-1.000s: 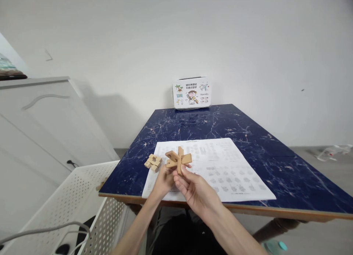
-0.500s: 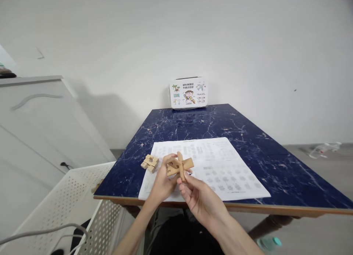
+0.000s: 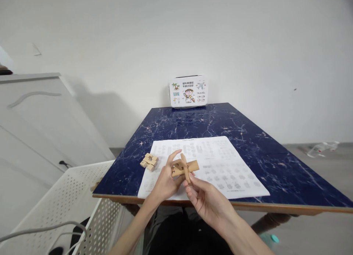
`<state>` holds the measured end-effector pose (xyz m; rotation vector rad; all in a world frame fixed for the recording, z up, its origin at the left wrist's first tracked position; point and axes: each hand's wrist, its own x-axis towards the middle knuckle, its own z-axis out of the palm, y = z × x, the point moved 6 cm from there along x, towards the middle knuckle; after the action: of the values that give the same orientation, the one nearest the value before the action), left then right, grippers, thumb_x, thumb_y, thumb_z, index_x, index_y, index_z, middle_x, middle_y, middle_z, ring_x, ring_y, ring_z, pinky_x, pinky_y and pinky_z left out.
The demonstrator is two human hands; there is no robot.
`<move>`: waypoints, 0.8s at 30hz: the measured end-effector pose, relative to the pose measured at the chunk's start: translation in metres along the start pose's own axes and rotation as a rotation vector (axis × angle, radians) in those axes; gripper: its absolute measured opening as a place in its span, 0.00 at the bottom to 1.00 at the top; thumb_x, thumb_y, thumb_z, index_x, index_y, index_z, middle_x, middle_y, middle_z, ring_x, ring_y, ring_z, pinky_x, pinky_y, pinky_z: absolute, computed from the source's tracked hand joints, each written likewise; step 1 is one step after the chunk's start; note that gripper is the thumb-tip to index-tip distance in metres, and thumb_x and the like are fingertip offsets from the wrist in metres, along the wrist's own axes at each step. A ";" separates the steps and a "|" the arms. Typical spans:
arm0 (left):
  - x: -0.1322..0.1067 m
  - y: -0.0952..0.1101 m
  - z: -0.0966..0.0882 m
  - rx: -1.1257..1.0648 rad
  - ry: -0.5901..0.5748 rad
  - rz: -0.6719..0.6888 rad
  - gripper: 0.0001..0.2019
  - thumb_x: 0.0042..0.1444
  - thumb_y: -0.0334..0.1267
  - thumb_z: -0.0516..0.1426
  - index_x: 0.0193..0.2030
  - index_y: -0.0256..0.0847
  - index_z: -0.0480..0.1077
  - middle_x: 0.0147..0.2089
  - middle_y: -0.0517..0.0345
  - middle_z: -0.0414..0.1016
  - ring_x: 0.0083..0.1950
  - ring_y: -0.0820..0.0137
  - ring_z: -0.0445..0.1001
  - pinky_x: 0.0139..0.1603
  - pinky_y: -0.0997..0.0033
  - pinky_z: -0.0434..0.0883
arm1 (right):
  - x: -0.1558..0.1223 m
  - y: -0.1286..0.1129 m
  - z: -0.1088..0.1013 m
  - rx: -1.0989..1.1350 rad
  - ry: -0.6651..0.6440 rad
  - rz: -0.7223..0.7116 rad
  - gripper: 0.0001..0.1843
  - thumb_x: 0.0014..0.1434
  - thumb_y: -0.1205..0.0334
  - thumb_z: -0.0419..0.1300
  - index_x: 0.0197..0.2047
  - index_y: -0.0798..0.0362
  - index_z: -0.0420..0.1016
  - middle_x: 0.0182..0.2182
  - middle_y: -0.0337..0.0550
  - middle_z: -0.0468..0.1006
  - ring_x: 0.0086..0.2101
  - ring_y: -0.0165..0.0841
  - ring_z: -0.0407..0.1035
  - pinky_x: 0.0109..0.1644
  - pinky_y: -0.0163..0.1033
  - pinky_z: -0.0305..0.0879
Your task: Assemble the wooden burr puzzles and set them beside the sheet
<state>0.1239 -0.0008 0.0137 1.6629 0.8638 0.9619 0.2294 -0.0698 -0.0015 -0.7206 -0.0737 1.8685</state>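
Note:
Both hands hold a wooden interlocking puzzle (image 3: pixel 185 167) of crossed bars above the near edge of a printed instruction sheet (image 3: pixel 220 166). My left hand (image 3: pixel 164 182) grips its left side, with the forefinger raised over the top. My right hand (image 3: pixel 207 201) pinches the lower bar from beneath. A second, smaller wooden puzzle cluster (image 3: pixel 149 161) lies on the dark blue marbled table (image 3: pixel 275 163), just left of the sheet and apart from my hands.
A white box with cartoon travel pictures (image 3: pixel 188 90) stands at the table's far edge against the wall. A white perforated basket (image 3: pixel 74 200) sits left of the table, with a grey cable over it. A white cabinet (image 3: pixel 33 115) is further left.
The wooden puzzle and both hands have moved slightly right and lower. The crossed bars have turned in my fingers, and my left forefinger has lifted over the top.

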 end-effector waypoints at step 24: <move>0.001 0.000 -0.004 0.212 -0.004 0.123 0.27 0.56 0.33 0.64 0.61 0.47 0.61 0.48 0.57 0.75 0.42 0.68 0.76 0.44 0.68 0.73 | 0.009 0.007 -0.005 0.092 -0.015 0.009 0.08 0.70 0.71 0.58 0.39 0.64 0.78 0.27 0.44 0.79 0.21 0.23 0.72 0.26 0.24 0.75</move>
<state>0.1209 0.0019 0.0146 1.9161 0.8941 0.9770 0.2243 -0.0658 -0.0122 -0.6451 0.0060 1.8728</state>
